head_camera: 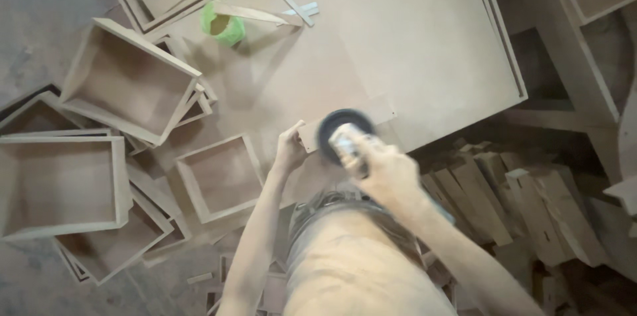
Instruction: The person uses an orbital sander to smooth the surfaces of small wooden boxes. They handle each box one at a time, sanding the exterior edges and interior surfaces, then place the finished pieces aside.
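Observation:
My right hand [385, 170] grips a power sander [342, 135] with a dark round pad, blurred by motion, pressed on a small flat wooden board [378, 114]. My left hand [290, 147] holds the left end of that board, fingers on its edge. The board lies on a large brown sheet [371, 44] that serves as the work surface.
Several open wooden box frames [129, 80] lie piled at the left, one [222, 177] close to my left arm. A green cup [225, 24] with a wooden stick stands on the sheet at the back. Stacked wood blocks [517, 203] fill the right side.

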